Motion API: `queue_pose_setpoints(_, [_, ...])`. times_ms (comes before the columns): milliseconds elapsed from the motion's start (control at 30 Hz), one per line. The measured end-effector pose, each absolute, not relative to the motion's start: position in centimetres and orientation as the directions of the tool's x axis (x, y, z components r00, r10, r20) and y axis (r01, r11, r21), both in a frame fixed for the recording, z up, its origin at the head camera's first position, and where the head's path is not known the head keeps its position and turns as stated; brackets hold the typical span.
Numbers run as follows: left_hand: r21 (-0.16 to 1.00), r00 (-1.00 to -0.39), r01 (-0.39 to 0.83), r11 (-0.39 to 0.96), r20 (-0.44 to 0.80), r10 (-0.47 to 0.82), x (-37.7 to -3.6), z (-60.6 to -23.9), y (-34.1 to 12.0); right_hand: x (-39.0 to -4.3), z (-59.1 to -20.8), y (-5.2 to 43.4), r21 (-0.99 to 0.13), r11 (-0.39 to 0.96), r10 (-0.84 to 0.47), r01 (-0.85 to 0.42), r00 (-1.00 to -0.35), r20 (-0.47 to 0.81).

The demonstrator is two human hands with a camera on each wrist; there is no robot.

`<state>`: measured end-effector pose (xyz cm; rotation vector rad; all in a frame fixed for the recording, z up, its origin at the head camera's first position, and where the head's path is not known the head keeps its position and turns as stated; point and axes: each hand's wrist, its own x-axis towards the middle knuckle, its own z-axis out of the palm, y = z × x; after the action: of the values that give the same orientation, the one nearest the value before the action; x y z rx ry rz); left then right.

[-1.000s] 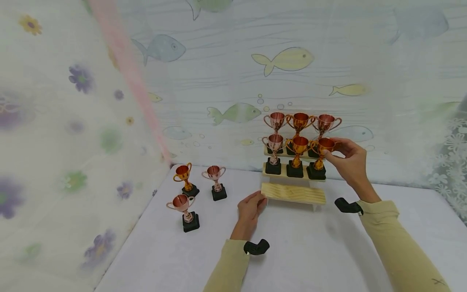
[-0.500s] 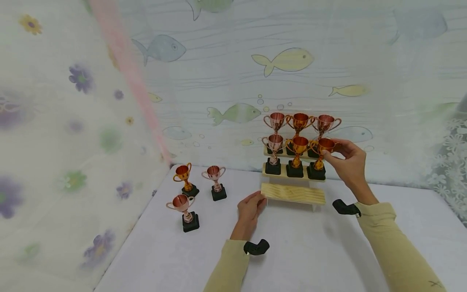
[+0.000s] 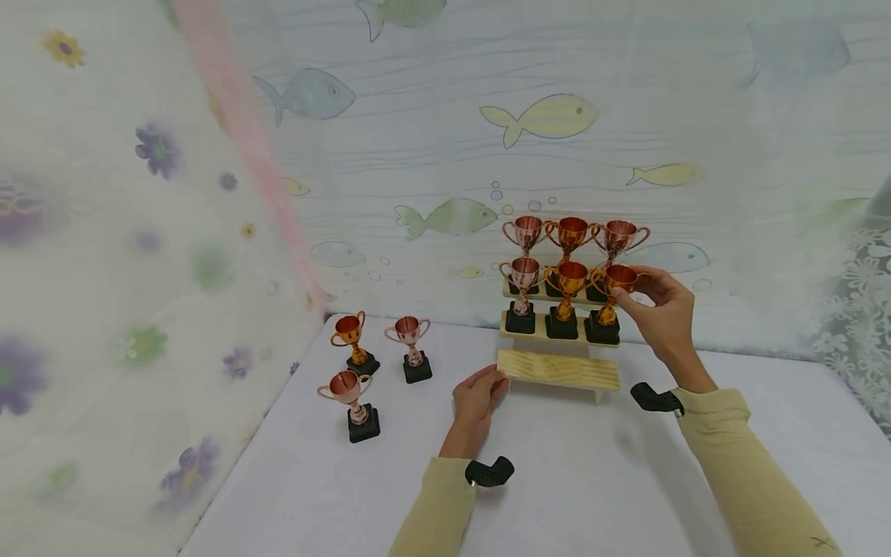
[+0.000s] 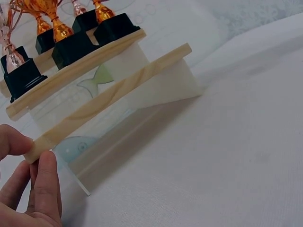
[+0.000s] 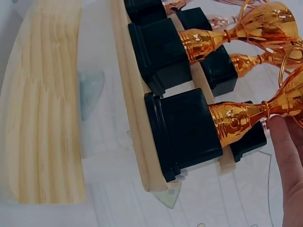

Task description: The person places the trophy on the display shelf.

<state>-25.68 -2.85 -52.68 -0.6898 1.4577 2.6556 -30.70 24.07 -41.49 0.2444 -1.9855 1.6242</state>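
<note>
A three-step wooden shelf stands at the back of the table. Its top and middle steps carry three trophies each, and the lowest plank is bare. My right hand pinches the cup of the gold trophy at the right end of the middle step. That gold trophy's black base sits on the plank, with one fingertip by its stem. My left hand grips the left end of the lowest plank, thumb above and fingers below.
Three more trophies stand on the white table at the left: a gold one, a pink one and a pink one nearer me. Fish-print sheeting hangs behind the shelf and flowered sheeting at the left.
My right forearm has drifted slightly to the left while its fingers stay on the trophy cup. The left hand and the shelf have not moved.
</note>
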Motion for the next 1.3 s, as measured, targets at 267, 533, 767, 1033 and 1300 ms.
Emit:
queue_pose_setpoints(267, [0.815,-0.901,-0.244,-0.526,-0.391,-0.187,-25.8,-52.9,-2.9,-30.3,-42.4,24.6,-0.859,0.253,0.16,-0.445,-0.856,0.491])
queue_pose_setpoints(533, [0.96,-0.947,-0.2,-0.198,-0.241,-0.212,-25.5,-51.7,-3.8,-28.4,-43.7,25.0,-0.884,0.231,0.169,-0.407,-0.877,0.449])
queue_pose_setpoints(767, [0.954,-0.994,-0.003,0.301,0.029,-0.103,-24.0,-49.3,-5.9,-26.1,-47.2,25.0,-0.905,0.333,0.239,-0.264,-0.905,0.352])
queue_pose_setpoints(1033, [0.835,-0.895,0.437,0.333,0.439,0.074,-20.3,-45.8,-10.3,-23.4,-50.2,24.2,-0.922,0.386,0.263,0.038,-0.962,0.071])
queue_pose_setpoints(1300, [0.459,-0.521,0.777,0.43,0.853,0.029,-16.4,-44.3,-17.1,-22.3,-51.2,23.7,-0.972,0.158,0.143,0.175,-0.978,-0.152])
